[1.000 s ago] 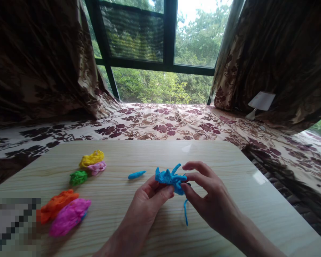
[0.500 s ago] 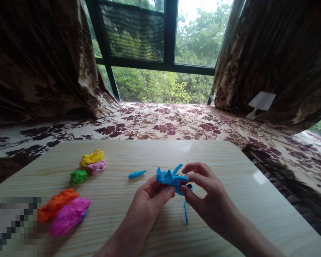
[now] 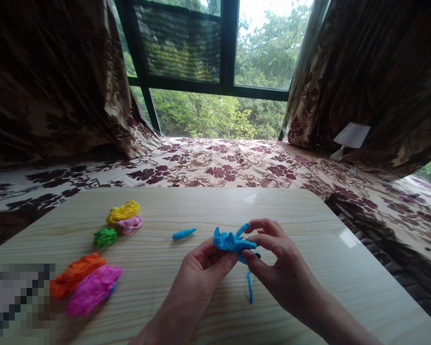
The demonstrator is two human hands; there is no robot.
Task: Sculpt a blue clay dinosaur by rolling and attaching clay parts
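1 table [image 3: 143,268], lamp [image 3: 352,135], blue clay [image 3: 232,241]

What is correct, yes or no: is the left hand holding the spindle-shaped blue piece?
No, the left hand grips the pronged blue shape; the spindle-shaped blue piece lies on the table.

We see daylight from the window [image 3: 226,57] glaring on the counter [image 3: 309,230] near its right edge, pixelation at its near left.

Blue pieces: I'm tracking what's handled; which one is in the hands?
The many-pronged piece, held in the left hand, right hand touching; the tapered piece and thin strand lie on the table.
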